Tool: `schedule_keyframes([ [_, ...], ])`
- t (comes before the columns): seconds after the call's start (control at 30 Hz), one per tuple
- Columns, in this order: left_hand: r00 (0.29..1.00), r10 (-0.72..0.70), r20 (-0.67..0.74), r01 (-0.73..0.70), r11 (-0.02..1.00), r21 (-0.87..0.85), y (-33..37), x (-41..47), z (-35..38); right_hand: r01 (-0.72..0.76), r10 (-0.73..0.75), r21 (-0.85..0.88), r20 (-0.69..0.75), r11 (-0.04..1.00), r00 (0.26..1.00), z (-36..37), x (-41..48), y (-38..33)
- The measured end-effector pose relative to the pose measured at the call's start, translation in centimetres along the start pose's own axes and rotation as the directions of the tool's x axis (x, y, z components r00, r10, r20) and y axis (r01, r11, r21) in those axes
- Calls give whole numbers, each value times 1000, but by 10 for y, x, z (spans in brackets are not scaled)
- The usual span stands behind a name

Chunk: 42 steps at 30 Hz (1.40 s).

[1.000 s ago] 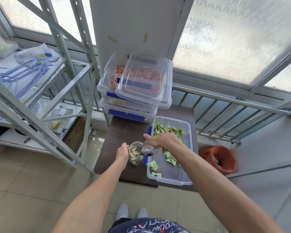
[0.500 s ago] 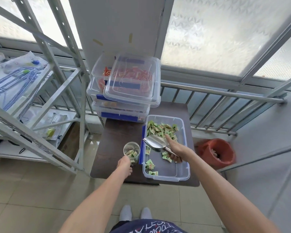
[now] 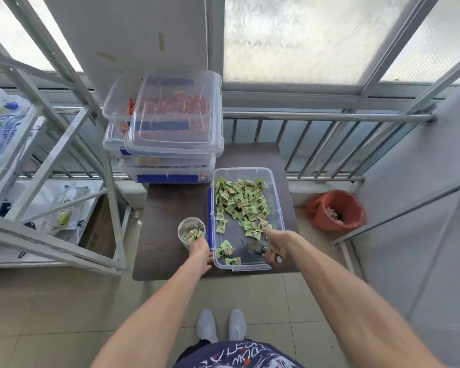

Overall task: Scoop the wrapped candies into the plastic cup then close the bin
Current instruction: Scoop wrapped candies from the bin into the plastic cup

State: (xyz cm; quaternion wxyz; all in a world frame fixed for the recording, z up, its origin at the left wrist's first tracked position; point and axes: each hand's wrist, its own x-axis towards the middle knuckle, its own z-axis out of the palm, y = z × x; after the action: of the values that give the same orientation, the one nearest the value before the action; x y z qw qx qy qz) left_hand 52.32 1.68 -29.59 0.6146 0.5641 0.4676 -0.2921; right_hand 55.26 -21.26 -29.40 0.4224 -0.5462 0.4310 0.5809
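Note:
An open clear bin (image 3: 276, 197) with blue side clips sits on a small dark table (image 3: 165, 208). Green wrapped candies (image 3: 241, 201) fill its far half, and a few lie near the front. A clear plastic cup (image 3: 191, 232) with a few candies inside stands left of the bin. My left hand (image 3: 200, 252) holds the cup from the near side. My right hand (image 3: 275, 247) grips a metal scoop (image 3: 254, 248), which rests low at the bin's front right, its bowl pointing left.
Stacked clear bins (image 3: 168, 166) of red candies stand at the table's back left, a loose lid (image 3: 175, 115) on top. A metal shelf rack (image 3: 51, 144) stands left, a red bucket (image 3: 335, 209) right, a railing (image 3: 329, 118) behind.
The scoop left the cup, crossed over the bin and came down to the bin's front right corner. My left hand stayed by the cup.

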Motion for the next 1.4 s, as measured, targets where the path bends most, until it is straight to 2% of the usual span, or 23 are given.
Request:
schedule_keyframes([
  [0.07, 1000, -13, 2, 13, 1000, -9, -1, 6, 1, 2, 0, 85, -21, 996, 1000, 12, -6, 2],
  [0.13, 1000, -31, 2, 31, 999, -12, -5, 15, 0, 111, -98, 166, -81, 980, 992, 19, -6, -2],
  [0.27, 998, -69, 11, 69, 996, -59, -11, 30, 1, 93, -90, 66, -44, 993, 995, 23, -12, -27],
  [0.43, 996, -86, -16, 84, 991, -100, -18, 43, 8, 194, -181, 119, -111, 974, 977, 27, -8, -65],
  [0.53, 993, -94, -68, 84, 986, -140, -23, 53, 8, 261, -244, 90, -164, 961, 956, 27, 3, -85],
  [0.67, 991, -94, -96, 76, 981, -177, -26, 61, 5, 373, -354, 42, -230, 927, 906, 36, 20, -98],
  [0.73, 991, -96, -94, 79, 981, -179, -26, 63, 5, 461, -446, -9, -271, 887, 853, 37, 29, -100],
  [0.87, 993, -105, -58, 93, 978, -186, -24, 63, 4, 473, -518, -214, -419, 854, 746, 30, 49, -83],
  [0.93, 994, -110, -29, 103, 977, -187, -23, 62, 2, 483, -538, -244, -466, 841, 702, 28, 60, -73],
  [1.2, 994, -103, -21, 103, 994, -24, -19, 65, -7, 493, -555, -269, -528, 827, 643, 22, 37, -48],
  [1.4, 994, -106, 9, 106, 994, 24, -17, 60, -34, 529, -620, -331, -508, 781, 598, 12, 7, -40],
])
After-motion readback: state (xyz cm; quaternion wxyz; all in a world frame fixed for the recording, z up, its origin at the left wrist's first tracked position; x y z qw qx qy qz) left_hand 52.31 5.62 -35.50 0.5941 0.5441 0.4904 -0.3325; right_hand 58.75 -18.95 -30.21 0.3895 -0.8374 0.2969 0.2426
